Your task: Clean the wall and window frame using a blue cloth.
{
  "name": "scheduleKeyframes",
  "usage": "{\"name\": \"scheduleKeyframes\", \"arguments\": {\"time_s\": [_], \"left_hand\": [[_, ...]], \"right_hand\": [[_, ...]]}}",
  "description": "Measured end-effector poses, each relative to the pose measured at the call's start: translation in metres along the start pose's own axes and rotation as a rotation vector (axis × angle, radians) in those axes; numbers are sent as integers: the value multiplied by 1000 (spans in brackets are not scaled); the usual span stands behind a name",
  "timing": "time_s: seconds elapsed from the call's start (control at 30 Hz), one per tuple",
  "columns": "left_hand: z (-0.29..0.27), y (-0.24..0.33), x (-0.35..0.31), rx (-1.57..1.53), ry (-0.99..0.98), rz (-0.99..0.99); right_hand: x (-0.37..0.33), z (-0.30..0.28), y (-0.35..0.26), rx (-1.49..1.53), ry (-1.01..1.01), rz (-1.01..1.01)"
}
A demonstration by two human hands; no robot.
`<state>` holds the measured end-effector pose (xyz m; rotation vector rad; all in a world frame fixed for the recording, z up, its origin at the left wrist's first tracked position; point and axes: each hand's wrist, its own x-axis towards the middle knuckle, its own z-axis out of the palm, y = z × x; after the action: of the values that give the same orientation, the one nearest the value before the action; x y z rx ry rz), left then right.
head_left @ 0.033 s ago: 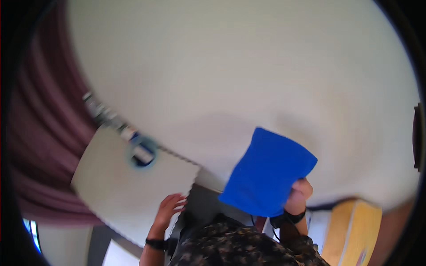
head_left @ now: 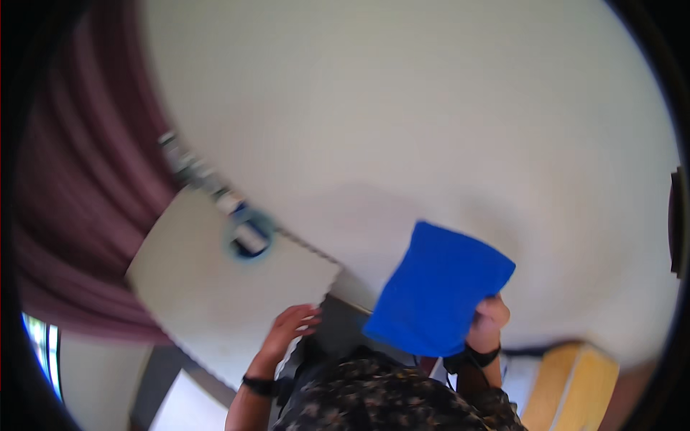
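Note:
A flat blue piece, most likely a folded cloth [head_left: 438,287], hangs in front of the white wall. Its lower right edge is gripped by my right hand [head_left: 489,320], whose fingers are partly hidden behind it. My left hand [head_left: 291,330] is empty, with its fingers spread by the right-hand edge of the white table [head_left: 215,302]. Whether those fingertips touch the tabletop I cannot tell. Farther back on that table stands a round light-blue container [head_left: 249,235] with something dark blue and white in it, blurred.
Several small blurred items [head_left: 190,169] line the table's back edge beside the wall [head_left: 402,108]. A mauve curtain [head_left: 93,201] hangs at the left. Wooden furniture [head_left: 575,384] stands at the lower right, and a white surface [head_left: 187,406] shows at the lower left.
The table and its items have shifted right and slightly up in view. The blue cloth sits a little lower. My left hand appears farther right, still with spread fingers.

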<state>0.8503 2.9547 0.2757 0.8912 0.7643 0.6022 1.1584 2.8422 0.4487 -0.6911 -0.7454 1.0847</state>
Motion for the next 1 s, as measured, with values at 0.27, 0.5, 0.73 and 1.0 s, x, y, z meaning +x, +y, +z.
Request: {"name": "scheduleKeyframes", "arguments": {"time_s": [0.27,0.5,0.73,1.0], "left_hand": [[83,-6,-46,-195,-43,247],[162,-56,-70,-250,281,320],[193,-94,-134,-326,577,406],[192,-117,-223,-300,794,485]], "right_hand": [[-1,-47,72,-311,-382,731],[-25,-80,55,-330,-561,831],[-57,-73,65,-407,-667,969],[-103,-24,100,-446,-877,957]]}}
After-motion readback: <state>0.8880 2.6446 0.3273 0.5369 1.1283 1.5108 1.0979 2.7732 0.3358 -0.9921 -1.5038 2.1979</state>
